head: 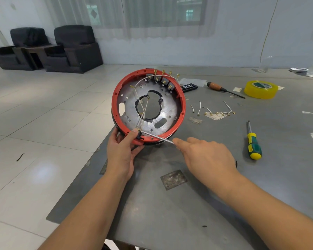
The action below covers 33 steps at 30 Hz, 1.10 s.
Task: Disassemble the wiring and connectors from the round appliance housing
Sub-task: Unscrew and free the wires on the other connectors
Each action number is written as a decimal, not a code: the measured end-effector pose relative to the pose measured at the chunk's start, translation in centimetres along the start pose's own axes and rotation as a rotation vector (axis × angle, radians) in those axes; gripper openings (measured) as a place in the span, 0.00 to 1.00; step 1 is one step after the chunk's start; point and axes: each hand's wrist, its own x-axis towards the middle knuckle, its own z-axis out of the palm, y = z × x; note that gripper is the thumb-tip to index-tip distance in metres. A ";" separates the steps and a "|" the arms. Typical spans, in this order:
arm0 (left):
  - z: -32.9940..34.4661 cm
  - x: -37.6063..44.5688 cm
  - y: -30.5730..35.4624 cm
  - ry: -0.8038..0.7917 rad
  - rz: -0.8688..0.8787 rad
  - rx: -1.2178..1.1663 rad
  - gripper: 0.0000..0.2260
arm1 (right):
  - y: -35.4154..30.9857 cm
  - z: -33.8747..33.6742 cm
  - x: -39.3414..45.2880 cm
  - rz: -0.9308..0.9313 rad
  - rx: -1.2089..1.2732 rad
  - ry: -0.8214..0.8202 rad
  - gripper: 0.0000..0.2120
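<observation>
Head view: hands grip housing [181, 109] and screwdriver shaft [155, 136]; loose wires [213, 110], tape roll [260, 89] beside.

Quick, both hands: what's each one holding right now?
Left hand: grips the red rim of the round housing, tilted up.
Right hand: holds a screwdriver, tip at the rim connector.

i can't read any text from here. the tape roll [261, 89] on the worktop [197, 195] has print, but it's blurred.
</observation>
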 end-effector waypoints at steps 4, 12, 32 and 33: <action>0.0 0.1 0.0 0.008 -0.002 0.003 0.19 | -0.4 -0.3 -0.3 -0.030 -0.059 -0.029 0.29; 0.2 0.2 -0.1 0.022 -0.004 0.003 0.20 | -0.3 0.1 -0.4 -0.090 -0.065 0.068 0.37; -0.2 0.5 -0.3 -0.006 0.007 -0.012 0.19 | 1.2 1.2 0.3 -0.033 0.195 -0.058 0.14; -0.1 0.5 -0.3 -0.002 0.007 -0.011 0.19 | 1.0 1.2 0.3 -0.040 0.148 -0.029 0.15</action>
